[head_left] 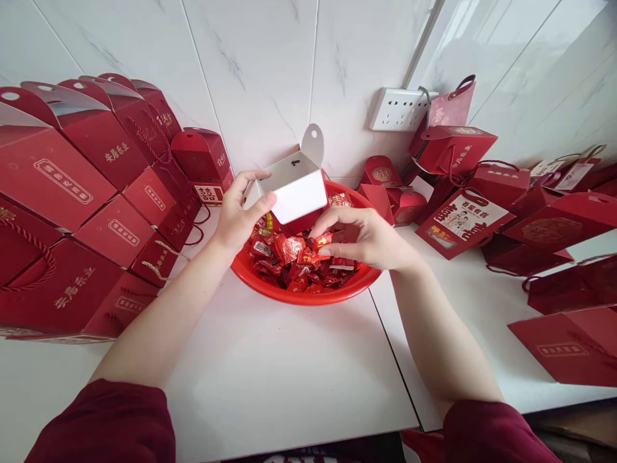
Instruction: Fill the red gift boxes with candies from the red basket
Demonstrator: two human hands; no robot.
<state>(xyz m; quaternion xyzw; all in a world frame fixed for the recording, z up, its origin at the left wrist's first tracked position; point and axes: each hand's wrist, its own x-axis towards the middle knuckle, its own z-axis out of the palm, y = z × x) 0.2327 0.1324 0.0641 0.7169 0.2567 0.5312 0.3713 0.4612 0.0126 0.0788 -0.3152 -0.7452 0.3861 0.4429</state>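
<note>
My left hand (243, 209) grips the near left corner of a small gift box (299, 200), thumb in front and fingers at its rim. The box is tilted with its white inside facing me, and a flap with a round hole stands up at its right. Below it, a red plastic basin (308, 298) is filled with red-wrapped candies (289, 249). Over the basin's right part, my right hand (364, 238) pinches a red-wrapped candy (322, 242) between thumb and fingers. Part of the basin's far side is hidden behind the box and my hands.
Stacked red gift boxes (110, 154) with cord handles fill the left side. More red boxes (463, 215) lie jumbled on the right. A white power strip (400, 109) is mounted on the tiled wall (260, 58) behind. A seam runs across the white tabletop (289, 366).
</note>
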